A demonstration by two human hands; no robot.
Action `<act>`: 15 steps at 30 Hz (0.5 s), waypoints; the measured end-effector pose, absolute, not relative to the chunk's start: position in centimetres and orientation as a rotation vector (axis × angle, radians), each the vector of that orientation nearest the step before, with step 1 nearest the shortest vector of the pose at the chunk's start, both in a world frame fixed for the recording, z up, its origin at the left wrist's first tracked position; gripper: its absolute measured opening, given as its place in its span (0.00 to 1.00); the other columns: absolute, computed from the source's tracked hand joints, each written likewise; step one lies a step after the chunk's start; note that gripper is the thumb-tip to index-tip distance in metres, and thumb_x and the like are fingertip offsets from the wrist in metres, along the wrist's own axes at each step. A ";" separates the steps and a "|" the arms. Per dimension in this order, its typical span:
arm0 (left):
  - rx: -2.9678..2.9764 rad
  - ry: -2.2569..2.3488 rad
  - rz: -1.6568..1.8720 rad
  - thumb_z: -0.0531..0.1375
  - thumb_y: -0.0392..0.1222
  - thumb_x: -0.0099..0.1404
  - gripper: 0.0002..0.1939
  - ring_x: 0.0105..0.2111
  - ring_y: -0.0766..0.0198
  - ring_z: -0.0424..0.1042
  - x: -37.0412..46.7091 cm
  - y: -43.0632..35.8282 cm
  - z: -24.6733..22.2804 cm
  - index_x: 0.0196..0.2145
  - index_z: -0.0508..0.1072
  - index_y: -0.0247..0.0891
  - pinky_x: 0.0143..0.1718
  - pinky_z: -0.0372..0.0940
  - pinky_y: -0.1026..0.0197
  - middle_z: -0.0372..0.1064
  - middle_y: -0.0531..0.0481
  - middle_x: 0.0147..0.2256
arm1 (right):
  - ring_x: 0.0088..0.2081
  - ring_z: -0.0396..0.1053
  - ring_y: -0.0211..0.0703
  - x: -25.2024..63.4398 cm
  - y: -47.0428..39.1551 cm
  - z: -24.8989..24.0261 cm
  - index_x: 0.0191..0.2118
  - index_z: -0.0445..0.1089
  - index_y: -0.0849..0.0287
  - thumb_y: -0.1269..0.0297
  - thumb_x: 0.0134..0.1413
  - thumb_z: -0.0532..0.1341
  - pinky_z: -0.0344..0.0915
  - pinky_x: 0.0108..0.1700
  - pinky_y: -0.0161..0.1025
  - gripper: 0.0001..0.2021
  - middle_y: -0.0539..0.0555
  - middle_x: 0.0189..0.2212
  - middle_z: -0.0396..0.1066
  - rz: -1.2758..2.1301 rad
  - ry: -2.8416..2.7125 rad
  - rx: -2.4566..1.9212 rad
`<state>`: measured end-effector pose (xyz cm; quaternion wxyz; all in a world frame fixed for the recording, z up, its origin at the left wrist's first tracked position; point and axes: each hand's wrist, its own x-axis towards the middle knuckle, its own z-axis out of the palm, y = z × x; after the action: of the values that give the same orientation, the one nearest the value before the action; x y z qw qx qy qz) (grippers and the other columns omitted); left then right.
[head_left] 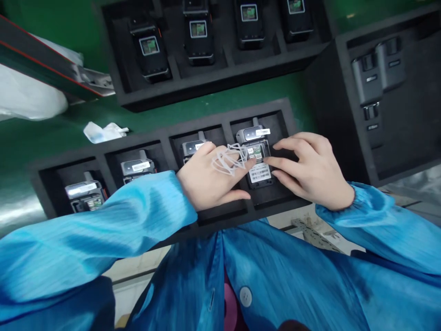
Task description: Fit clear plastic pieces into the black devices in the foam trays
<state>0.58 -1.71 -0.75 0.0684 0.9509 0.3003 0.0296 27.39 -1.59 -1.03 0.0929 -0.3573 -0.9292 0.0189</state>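
Observation:
In the right-hand compartment of the near foam tray [225, 131] lies a handheld radio-like device [260, 174], its back uncovered, with a green board and a barcode label showing. My left hand [215, 177] reaches over the tray, its index fingertip at the board and its thumb held apart. A tangle of thin translucent white loops [229, 158] lies across its knuckles. What its curled fingers do underneath is hidden. From the right, my right hand [306, 168] has its fingers spread, with the index fingertip at the device's edge and nothing held.
Similar devices [138, 168] sit in the tray's other compartments. Behind stands another foam tray [206, 87] with several black devices showing small screens. A deep foam box [341, 105] at right holds grey covers or packs [367, 80]. Crumpled white plastic [105, 132] lies on the green table.

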 end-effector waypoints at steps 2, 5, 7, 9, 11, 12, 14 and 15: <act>2.731 0.914 0.127 0.46 0.63 0.69 0.33 0.38 0.52 0.68 -0.2 -2.2 0.1 0.58 0.67 0.34 0.39 0.58 0.52 0.71 0.40 0.39 | 0.53 0.60 0.54 27.1 -1.4 -0.6 0.51 0.70 0.55 0.60 0.57 0.61 0.61 0.54 0.52 0.16 0.57 0.51 0.66 0.050 -2.698 -1.098; 2.488 0.928 0.278 0.50 0.58 0.70 0.26 0.34 0.56 0.68 -1.8 -3.3 1.7 0.51 0.73 0.36 0.35 0.60 0.55 0.69 0.43 0.33 | 0.53 0.59 0.56 26.5 -1.1 -0.5 0.51 0.70 0.56 0.59 0.57 0.60 0.60 0.54 0.52 0.17 0.58 0.52 0.65 0.003 -2.684 -1.163; 2.318 0.937 0.382 0.54 0.52 0.69 0.19 0.32 0.60 0.68 -2.9 -4.3 2.7 0.47 0.75 0.37 0.34 0.61 0.58 0.70 0.46 0.30 | 0.54 0.59 0.57 26.2 -0.9 -0.7 0.52 0.70 0.55 0.58 0.58 0.59 0.60 0.54 0.53 0.17 0.59 0.53 0.64 -0.014 -2.714 -1.192; 2.141 0.914 0.458 0.56 0.47 0.69 0.13 0.30 0.65 0.69 -4.0 -5.1 3.4 0.44 0.75 0.38 0.33 0.62 0.62 0.71 0.49 0.29 | 0.54 0.58 0.57 26.0 -0.7 -0.9 0.52 0.70 0.55 0.58 0.59 0.58 0.59 0.54 0.53 0.17 0.59 0.54 0.64 -0.009 -2.738 -1.215; 1.959 0.849 0.525 0.55 0.46 0.69 0.11 0.28 0.68 0.68 -4.9 -5.9 4.0 0.40 0.75 0.39 0.31 0.62 0.64 0.72 0.51 0.29 | 0.55 0.58 0.56 25.8 -0.7 -1.1 0.52 0.70 0.55 0.57 0.59 0.58 0.58 0.54 0.53 0.17 0.59 0.54 0.64 -0.014 -2.738 -1.221; 1.865 0.818 0.546 0.54 0.47 0.70 0.13 0.28 0.69 0.68 -5.3 -6.2 4.1 0.38 0.75 0.38 0.30 0.62 0.65 0.72 0.51 0.29 | 0.55 0.58 0.57 25.8 -0.6 -1.1 0.52 0.71 0.55 0.57 0.59 0.58 0.58 0.54 0.53 0.17 0.59 0.54 0.64 -0.022 -2.734 -1.213; 1.684 0.775 0.581 0.51 0.51 0.72 0.19 0.27 0.69 0.66 -6.0 -6.7 4.3 0.33 0.75 0.37 0.28 0.61 0.64 0.70 0.50 0.26 | 0.54 0.58 0.57 25.6 -0.6 -1.0 0.51 0.71 0.55 0.57 0.59 0.59 0.59 0.54 0.53 0.17 0.59 0.53 0.64 -0.038 -2.737 -1.186; 1.599 0.756 0.601 0.50 0.52 0.72 0.21 0.26 0.68 0.65 -6.3 -7.0 4.3 0.31 0.75 0.37 0.28 0.61 0.63 0.69 0.50 0.24 | 0.54 0.58 0.57 25.5 -0.6 -0.9 0.51 0.71 0.55 0.57 0.58 0.59 0.59 0.53 0.53 0.17 0.59 0.53 0.64 -0.042 -2.750 -1.169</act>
<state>-6.26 -6.95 4.28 0.5945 0.6884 0.3252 0.2585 25.47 -0.59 -0.93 0.0764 -0.3900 -0.9175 -0.0139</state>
